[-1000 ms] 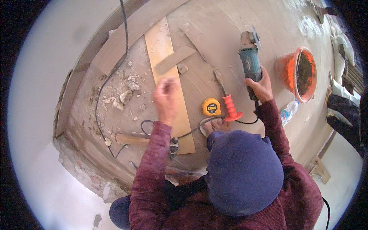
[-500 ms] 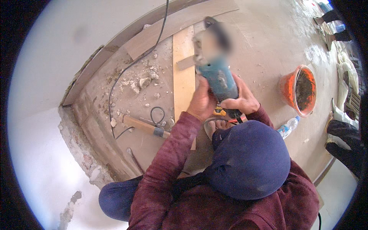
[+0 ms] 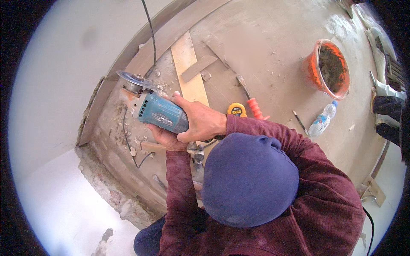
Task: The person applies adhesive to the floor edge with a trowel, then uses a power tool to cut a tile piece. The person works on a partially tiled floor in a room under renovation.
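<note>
Angle grinder (image 3: pixel 162 114) gripped in our left hand (image 3: pixel 167 138) and right hand (image 3: pixel 204 122) could, if tilted, nick the cable (image 3: pixel 154 51) near the floor's (image 3: pixel 294 91) edge.

Disc (image 3: pixel 141 81): beyond and left of the grip, it bars the wall (image 3: pixel 81 59) side; a cord (image 3: pixel 150 32) trails past it.
Board (image 3: pixel 201 93): lies low beyond the grip, passable above.
Tape measure (image 3: pixel 236 109), chisel (image 3: pixel 253 106): obstruct floor level right of the grip.
Floor (image 3: pixel 279 42): a wide lane opens rightward, up to the bucket (image 3: pixel 311 70).
Hammer (image 3: pixel 198 158): crowds the near side.
</note>
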A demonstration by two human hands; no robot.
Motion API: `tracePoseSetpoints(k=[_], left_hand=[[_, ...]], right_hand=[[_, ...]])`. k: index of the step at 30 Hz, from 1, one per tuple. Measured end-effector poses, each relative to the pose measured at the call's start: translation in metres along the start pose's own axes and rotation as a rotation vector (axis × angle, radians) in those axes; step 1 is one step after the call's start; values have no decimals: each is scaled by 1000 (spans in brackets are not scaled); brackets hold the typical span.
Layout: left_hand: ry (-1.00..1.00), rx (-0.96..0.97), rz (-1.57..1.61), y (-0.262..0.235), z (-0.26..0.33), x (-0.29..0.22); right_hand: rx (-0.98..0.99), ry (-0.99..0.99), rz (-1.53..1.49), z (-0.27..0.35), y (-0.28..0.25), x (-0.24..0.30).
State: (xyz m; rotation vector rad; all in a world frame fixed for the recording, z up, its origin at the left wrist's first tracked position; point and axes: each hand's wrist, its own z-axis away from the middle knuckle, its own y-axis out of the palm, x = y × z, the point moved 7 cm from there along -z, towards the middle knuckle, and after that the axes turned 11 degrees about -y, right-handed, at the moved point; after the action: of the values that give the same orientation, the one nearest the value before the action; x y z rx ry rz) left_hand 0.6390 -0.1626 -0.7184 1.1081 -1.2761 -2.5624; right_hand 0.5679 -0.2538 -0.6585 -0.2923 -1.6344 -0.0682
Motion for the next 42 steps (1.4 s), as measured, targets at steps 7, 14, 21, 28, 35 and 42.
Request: tracePoseSetpoints(k=[7, 14, 21, 28, 35, 42], left_hand=[[64, -15, 46, -10, 3, -9], [13, -148, 67, 2, 9, -13], [89, 62, -120, 29, 10, -26], [92, 47, -36, 16, 17, -25], [0, -88, -39, 22, 20, -19], [-271, -89, 24, 39, -12, 10]], right_hand=[[8, -21, 25, -5, 13, 5], [54, 10, 2, -7, 11, 11], [53, -21, -87, -7, 6, 16], [52, -82, -129, -4, 11, 18], [44, 66, -129, 6, 10, 17], [-154, 99, -19, 11, -26, -12]])
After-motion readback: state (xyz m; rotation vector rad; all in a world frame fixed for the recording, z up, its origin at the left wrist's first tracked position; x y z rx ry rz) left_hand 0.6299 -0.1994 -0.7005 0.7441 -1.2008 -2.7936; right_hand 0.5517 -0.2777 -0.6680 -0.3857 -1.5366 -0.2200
